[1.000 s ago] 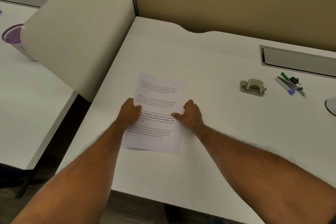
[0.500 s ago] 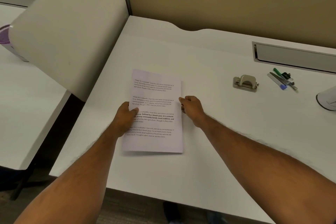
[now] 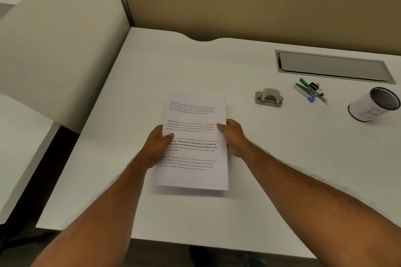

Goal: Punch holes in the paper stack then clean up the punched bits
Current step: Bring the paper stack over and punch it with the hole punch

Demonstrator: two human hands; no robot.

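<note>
A stack of printed white paper (image 3: pixel 193 128) lies in the middle of the white desk (image 3: pixel 282 158), its long side running away from me. My left hand (image 3: pixel 157 147) grips the stack's left edge, thumb on top of the text. My right hand (image 3: pixel 232 136) grips the right edge, thumb on the sheet. The near end of the stack casts a shadow and looks slightly lifted. A beige metal hole punch (image 3: pixel 269 98) stands on the desk to the right of the paper, well apart from both hands.
Pens, a blue-capped marker and binder clips (image 3: pixel 310 92) lie right of the punch. A white cup with a dark inside (image 3: pixel 373 104) stands at the far right. A metal cable tray (image 3: pixel 332 67) is set into the desk's back. A partition panel (image 3: pixel 60 54) rises on the left.
Both hands have squared the stack so it lies straighter, and slid to grip its side edges. The view has shifted, bringing the white cup into sight at the right.
</note>
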